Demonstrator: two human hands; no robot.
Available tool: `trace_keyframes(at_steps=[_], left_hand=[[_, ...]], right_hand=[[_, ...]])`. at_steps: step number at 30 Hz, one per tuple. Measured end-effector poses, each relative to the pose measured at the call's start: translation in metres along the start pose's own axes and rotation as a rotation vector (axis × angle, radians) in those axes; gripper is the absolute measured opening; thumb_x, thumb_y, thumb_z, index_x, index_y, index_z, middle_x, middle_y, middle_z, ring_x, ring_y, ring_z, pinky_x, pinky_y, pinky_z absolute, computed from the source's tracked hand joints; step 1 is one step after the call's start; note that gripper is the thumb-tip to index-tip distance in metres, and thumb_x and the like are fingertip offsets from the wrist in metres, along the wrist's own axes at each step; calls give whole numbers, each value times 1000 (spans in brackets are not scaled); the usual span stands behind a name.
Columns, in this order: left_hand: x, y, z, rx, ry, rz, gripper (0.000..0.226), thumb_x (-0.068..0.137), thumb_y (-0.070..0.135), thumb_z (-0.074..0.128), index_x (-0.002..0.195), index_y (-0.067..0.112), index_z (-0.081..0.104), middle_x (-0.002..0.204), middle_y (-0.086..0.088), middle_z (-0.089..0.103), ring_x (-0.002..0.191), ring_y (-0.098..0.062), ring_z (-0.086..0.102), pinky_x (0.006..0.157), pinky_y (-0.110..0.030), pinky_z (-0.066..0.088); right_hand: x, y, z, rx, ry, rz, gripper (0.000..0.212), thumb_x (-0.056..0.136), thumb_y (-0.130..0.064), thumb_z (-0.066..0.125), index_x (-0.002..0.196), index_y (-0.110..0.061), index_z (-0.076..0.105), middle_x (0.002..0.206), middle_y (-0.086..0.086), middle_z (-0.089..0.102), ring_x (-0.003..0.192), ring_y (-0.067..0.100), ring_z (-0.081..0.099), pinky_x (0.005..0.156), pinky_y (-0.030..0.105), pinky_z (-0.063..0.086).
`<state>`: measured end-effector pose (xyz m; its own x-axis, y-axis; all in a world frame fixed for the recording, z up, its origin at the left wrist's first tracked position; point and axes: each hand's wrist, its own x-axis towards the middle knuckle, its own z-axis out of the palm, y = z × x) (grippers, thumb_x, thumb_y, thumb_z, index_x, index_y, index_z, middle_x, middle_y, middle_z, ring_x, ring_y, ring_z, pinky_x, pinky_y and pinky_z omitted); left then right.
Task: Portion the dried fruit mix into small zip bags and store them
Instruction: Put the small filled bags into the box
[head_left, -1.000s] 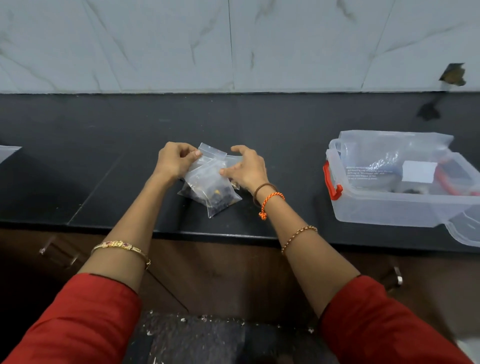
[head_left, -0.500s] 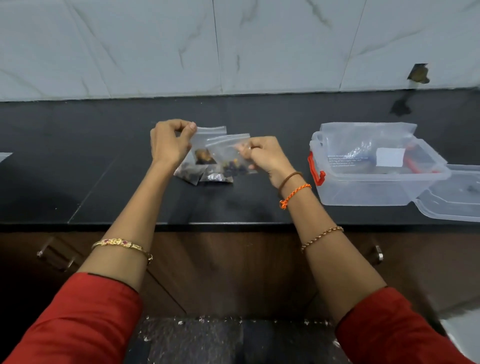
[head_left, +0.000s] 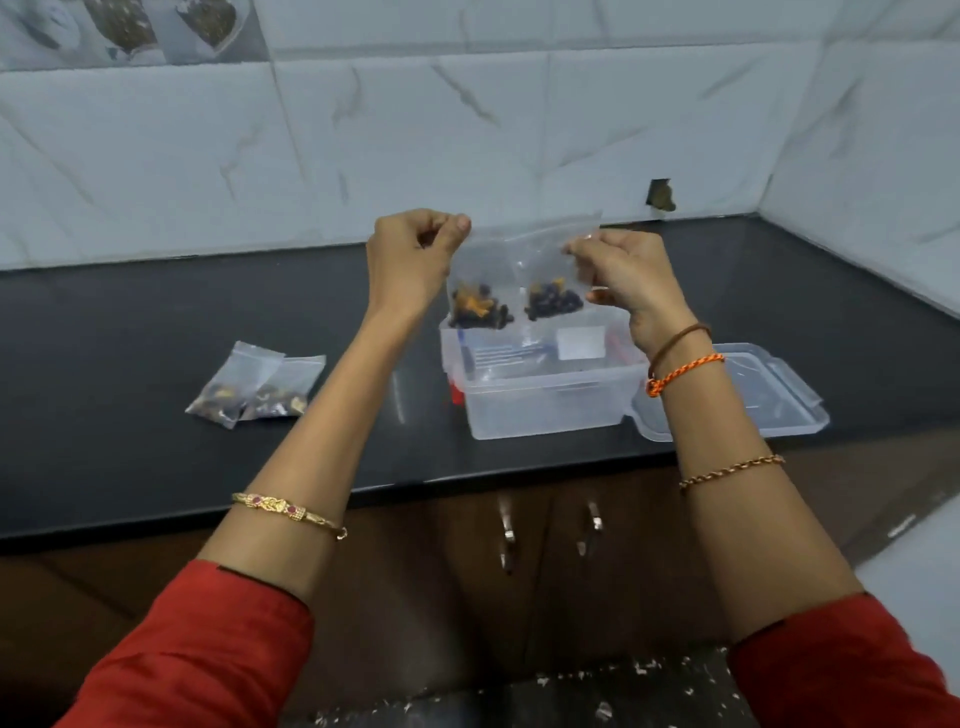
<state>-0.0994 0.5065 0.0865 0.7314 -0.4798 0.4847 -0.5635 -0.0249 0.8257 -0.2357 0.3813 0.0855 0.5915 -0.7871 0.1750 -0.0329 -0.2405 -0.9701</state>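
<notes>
I hold two small clear zip bags of dried fruit side by side in the air, above the clear plastic box. My left hand pinches the top corner of the left bag. My right hand pinches the top of the right bag. Dark and orange fruit pieces sit in the bottom of each bag. Two more filled zip bags lie flat on the black counter to the left.
The clear box has a red latch and holds a larger plastic bag with a white label. Its lid lies on the counter to its right. White tiled wall runs behind; brown cabinet doors with handles are below the counter edge.
Both hands rose from the counter and moved right, carrying two bags up over the clear box. Two other bags stayed on the counter at the left.
</notes>
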Motion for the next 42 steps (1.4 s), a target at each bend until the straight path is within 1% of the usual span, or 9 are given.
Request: trace_keyframes(at_steps=[4,7,14,20,23,30,32,34,42], left_hand=[[-21,-4,37,17,-55,-37,25,90,22,60,65,18,59,57,6,53,42,2,49,48,-17,43],[-29,-12,46,33,-53,-79,16,91,22,59,81,10,64,64,7,56,40,4,52,44,-12,46],[-29,-33,44,325,-210,-88,7,87,10,63,86,3,65,71,3,59,53,-6,59,67,-25,54],[-21,-36,47,519,-232,-77,5,81,4,67,76,6,66,76,-1,64,59,-5,55,71,-21,45],[-22,-36,50,658,-243,-122,10,78,7,66,69,12,65,74,-1,64,75,-18,62,70,-29,48],[-24,-23,49,963,-287,-121,16,80,11,64,94,16,68,100,-2,68,96,-22,59,71,-30,40],[-25,-25,47,918,-276,-142,19,80,13,66,98,17,68,103,-1,68,100,-23,59,73,-30,40],[-26,-27,45,837,-247,-161,25,78,15,70,102,17,67,106,0,67,103,-22,59,75,-30,40],[-36,-31,13,553,31,-174,18,80,17,67,97,15,68,102,2,67,95,-14,59,77,-27,43]], right_hand=[[3,26,-27,-17,-29,59,18,87,-14,61,69,-14,57,60,-2,49,43,-3,48,42,10,39],[6,44,-34,-44,-59,72,25,87,-12,61,64,-16,55,63,-1,53,50,2,52,44,11,43],[19,60,-32,-363,-6,71,27,78,-3,59,55,-17,56,70,7,65,75,24,69,82,38,56],[27,57,-18,-649,-97,33,14,81,-4,52,73,1,62,88,19,67,86,33,64,78,33,53],[24,56,-16,-812,-142,-14,27,82,-1,49,58,-6,41,77,14,52,77,30,50,67,29,41],[16,58,-16,-1161,-141,-279,26,83,9,50,65,-5,38,77,13,52,100,36,60,72,32,42],[19,57,-19,-1146,-117,-300,14,82,9,53,91,-1,56,95,16,59,101,36,59,73,33,43],[22,57,-24,-1080,-86,-293,29,81,7,56,108,-3,58,108,17,61,100,35,59,73,32,44],[1,36,13,-380,-48,-384,12,79,-7,62,87,-11,71,80,-5,67,74,9,61,74,19,49]])
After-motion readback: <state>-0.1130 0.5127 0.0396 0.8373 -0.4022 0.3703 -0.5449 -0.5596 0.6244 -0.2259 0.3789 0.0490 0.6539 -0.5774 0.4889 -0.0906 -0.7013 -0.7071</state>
